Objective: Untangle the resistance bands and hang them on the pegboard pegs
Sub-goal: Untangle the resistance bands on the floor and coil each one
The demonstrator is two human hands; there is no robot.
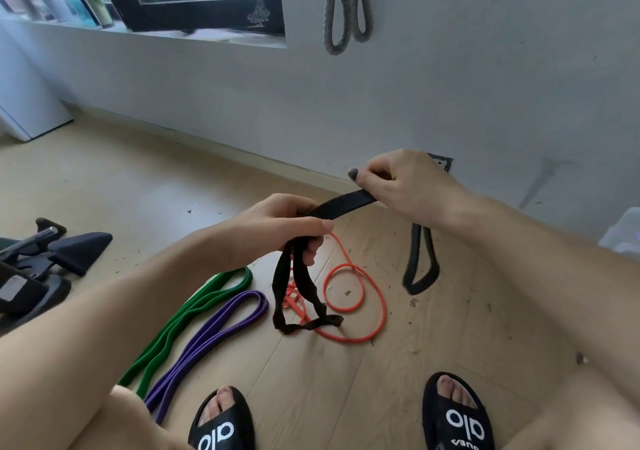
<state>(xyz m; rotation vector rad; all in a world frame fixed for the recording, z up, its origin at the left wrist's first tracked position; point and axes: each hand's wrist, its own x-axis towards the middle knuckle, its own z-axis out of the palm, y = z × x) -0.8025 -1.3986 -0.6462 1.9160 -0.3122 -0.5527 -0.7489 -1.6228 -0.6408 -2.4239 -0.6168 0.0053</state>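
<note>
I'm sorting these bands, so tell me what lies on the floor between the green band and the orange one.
In the head view, the purple band lies between the green band and the orange band.

Grey band (pixel 348 6) on the wall: top cut off by the upper edge, its hanger out of sight. Black band (pixel 341 203): stretch inside the right hand (pixel 401 183) and left hand (pixel 280 228) covered by the fingers (pixel 367 179). Green band (pixel 194 311) and purple band (pixel 214 332): near ends hidden behind the left forearm. Black slides (pixel 457 418): heels cut off at the bottom edge. Dark equipment (pixel 41 262), left: cropped, kind unclear.
</note>
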